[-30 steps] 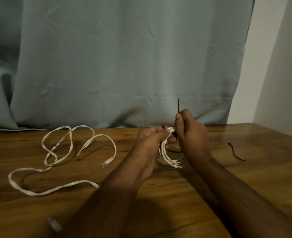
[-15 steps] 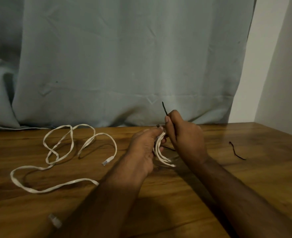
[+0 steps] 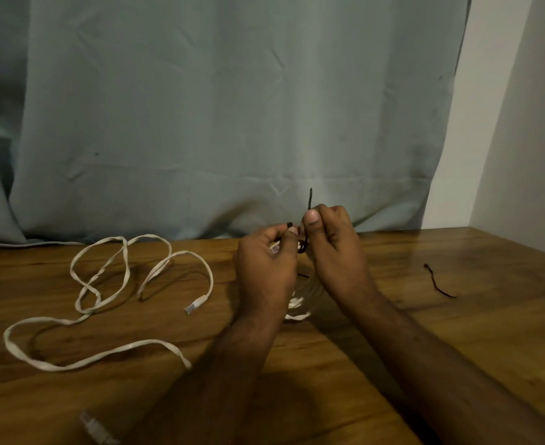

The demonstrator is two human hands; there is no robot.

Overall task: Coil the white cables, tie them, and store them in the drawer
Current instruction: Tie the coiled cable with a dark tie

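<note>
Right hand point(image 3: 330, 242) pinches the black tie point(image 3: 309, 200), its free end pointing up. Left hand point(image 3: 264, 261) grips the coiled cable point(image 3: 297, 305), which hangs below both hands above the table point(image 3: 457, 332) centre. Loose cable point(image 3: 110, 284) lies toward the left edge.

Loose cable point(image 3: 104, 284) sprawled on table point(image 3: 457, 332), left of both hands. Coiled cable point(image 3: 297, 305) between left hand point(image 3: 264, 268) and right hand point(image 3: 332, 248), tie point(image 3: 309, 200) sticking up above. Spare tie point(image 3: 438, 282) on table well right. Curtain point(image 3: 232, 107) behind table.
</note>
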